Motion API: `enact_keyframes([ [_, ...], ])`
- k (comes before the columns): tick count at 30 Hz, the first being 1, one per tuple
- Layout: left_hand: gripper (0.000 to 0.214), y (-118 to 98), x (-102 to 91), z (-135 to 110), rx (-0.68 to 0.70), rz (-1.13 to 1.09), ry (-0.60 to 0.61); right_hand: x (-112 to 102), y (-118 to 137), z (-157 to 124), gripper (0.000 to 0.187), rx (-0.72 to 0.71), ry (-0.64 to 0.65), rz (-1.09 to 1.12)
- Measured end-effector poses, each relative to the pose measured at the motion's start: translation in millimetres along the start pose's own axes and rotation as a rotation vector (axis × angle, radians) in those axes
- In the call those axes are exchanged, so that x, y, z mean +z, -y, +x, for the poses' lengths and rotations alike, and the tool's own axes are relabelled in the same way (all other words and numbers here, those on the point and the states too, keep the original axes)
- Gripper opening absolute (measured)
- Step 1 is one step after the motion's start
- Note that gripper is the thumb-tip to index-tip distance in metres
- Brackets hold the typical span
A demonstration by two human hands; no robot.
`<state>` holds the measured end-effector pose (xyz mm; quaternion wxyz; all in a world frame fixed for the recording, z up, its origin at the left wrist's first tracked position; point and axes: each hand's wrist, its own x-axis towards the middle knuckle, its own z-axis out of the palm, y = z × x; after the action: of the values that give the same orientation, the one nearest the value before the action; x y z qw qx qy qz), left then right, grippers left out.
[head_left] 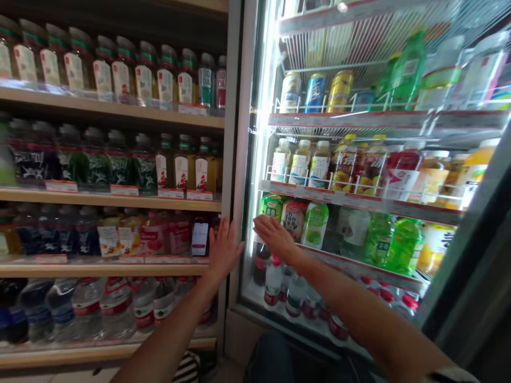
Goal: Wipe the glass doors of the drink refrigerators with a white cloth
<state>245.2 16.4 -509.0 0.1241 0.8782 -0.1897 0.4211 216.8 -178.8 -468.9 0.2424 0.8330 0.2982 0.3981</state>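
Note:
My left hand (224, 249) is raised with its fingers spread, holding nothing, in front of the post between the wooden shelves and the fridge. Just to its left a phone (199, 239) with a lit screen stands upright on the shelf, beside pink drink bottles (179, 234). Across from it my right hand (275, 234) reaches out flat with fingers extended and nothing in it. It is nearest to a dark-labelled bottle (293, 219) and a green-labelled bottle (316, 226) inside the fridge; whether it touches anything I cannot tell.
Wooden shelves (107, 198) on the left carry rows of bottled drinks. The lit fridge (343, 198) on the right holds cans, juices and teas on wire racks. Small red-capped bottles (273, 282) stand at its bottom. A dark door edge (471, 229) runs along the right.

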Motion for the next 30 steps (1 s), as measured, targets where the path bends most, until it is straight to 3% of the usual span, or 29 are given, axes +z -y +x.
enact_keyframes([
  [2, 0.06, -8.2, 3.3, -0.9, 0.032, -0.007, -0.014, -11.8, -13.1, -8.1, 0.047, 0.137, -0.046, -0.03],
  [4, 0.06, -20.4, 6.9, -3.2, 0.071, -0.014, -0.02, -17.2, -16.1, -25.9, 0.048, 0.173, -0.058, -0.054],
  [8, 0.057, -50.0, 8.6, -7.1, 0.151, -0.038, 0.003, -15.1, -4.9, -75.8, 0.043, 0.021, -0.011, -0.075],
  [10, 0.058, -64.0, 6.3, -6.3, 0.181, -0.057, 0.009, -20.5, -9.2, -90.6, 0.043, 0.015, 0.0, -0.091],
  [16, 0.059, -100.8, -0.3, 0.1, 0.254, -0.098, 0.008, -58.4, -45.7, -106.6, 0.051, 0.312, -0.046, -0.159],
  [23, 0.061, -133.6, -4.9, 2.8, 0.367, -0.114, 0.002, -59.6, -27.2, -177.9, 0.049, 0.168, 0.049, -0.122],
  [28, 0.06, -159.8, -8.2, 8.6, 0.405, -0.135, -0.001, -86.4, -59.9, -186.7, 0.05, 0.411, -0.035, -0.221],
  [30, 0.062, -172.8, -7.9, 6.8, 0.437, -0.161, -0.023, -90.4, -60.5, -198.4, 0.05, 0.439, -0.031, -0.232],
])
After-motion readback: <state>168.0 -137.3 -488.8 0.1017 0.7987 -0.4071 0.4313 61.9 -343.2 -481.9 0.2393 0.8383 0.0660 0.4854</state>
